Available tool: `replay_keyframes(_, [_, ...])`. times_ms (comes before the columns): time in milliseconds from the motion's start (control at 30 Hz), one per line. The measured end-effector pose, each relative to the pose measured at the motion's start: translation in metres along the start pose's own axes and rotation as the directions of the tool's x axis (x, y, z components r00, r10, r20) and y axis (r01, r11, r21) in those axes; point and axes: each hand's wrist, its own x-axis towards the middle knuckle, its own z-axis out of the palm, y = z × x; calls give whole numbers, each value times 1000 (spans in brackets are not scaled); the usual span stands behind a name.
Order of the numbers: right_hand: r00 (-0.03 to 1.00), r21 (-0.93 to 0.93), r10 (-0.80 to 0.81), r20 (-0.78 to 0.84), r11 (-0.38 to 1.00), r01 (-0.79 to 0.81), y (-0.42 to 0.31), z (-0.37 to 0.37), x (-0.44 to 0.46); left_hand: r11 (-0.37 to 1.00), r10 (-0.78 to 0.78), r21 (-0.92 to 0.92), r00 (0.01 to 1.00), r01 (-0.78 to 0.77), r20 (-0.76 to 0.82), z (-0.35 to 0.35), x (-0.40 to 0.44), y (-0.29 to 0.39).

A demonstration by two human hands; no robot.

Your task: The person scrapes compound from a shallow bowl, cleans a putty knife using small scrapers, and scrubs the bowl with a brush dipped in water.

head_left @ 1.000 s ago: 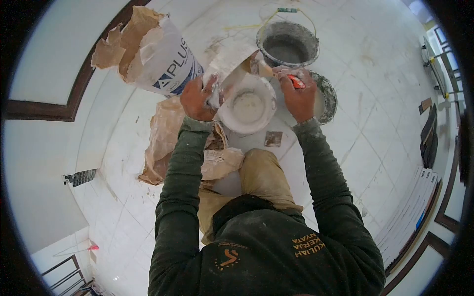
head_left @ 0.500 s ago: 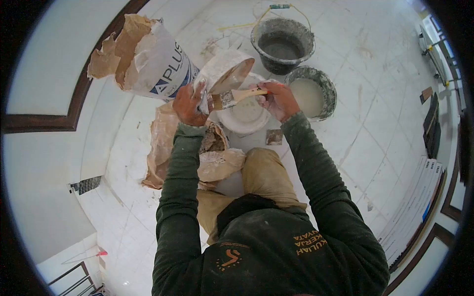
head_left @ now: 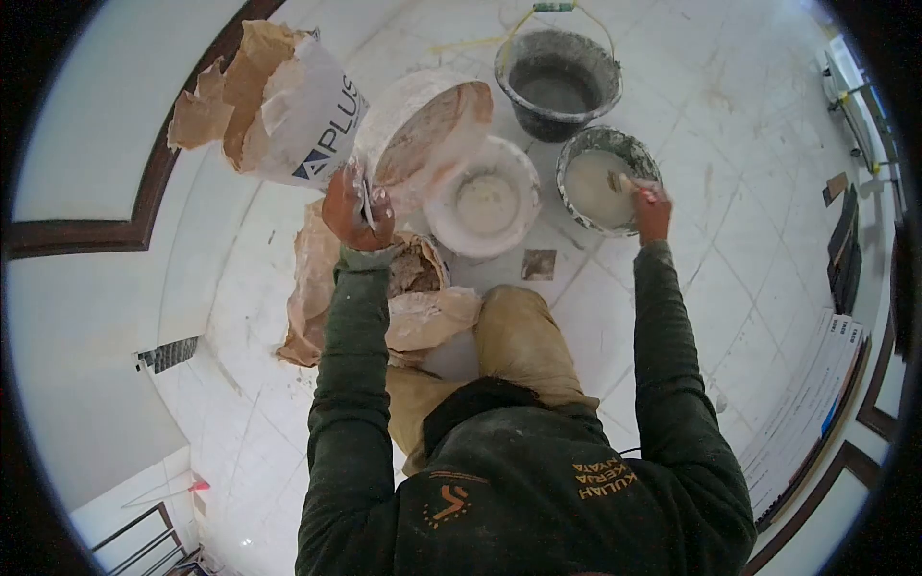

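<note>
My left hand [head_left: 359, 209] is closed on the edge of a whitish, powder-coated container [head_left: 432, 130], tilted so that its brownish inside shows. Beneath and beside it stands a round white bowl [head_left: 526, 197] with pale material at the bottom. My right hand [head_left: 652, 209] is closed round a brush at the right rim of a dark bucket [head_left: 639, 149] of cloudy liquid. The brush's bristle end [head_left: 615, 180] is at the liquid, and most of its handle is hidden by my fingers.
A larger dark bucket [head_left: 552, 125] with a yellow handle stands behind. At left are a torn APLUS bag [head_left: 303, 125] and an opened brown paper bag [head_left: 312, 288] with greyish powder. A small square piece [head_left: 539, 264] lies on the tiles. White boards [head_left: 802, 413] lie at far right.
My right hand has moved right with the brush, from the tilted container to the bucket of cloudy liquid. My left hand has shifted slightly left and down, still holding the container.
</note>
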Motion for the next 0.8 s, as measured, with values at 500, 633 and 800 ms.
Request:
replay_keyframes(500, [980,369,40,-197,929,36,-42,-32,-39,966,234,118,972,-230,-15,14,23,23])
replay_keyframes(633, [990,692,111,-89,722,-19,-134,-5,-68,980,167,99,983,-173,71,17,19,33])
replay_keyframes(800, [984,784,-16,179,607,-132,-215,59,-100,986,150,54,984,-156,98,21,20,44])
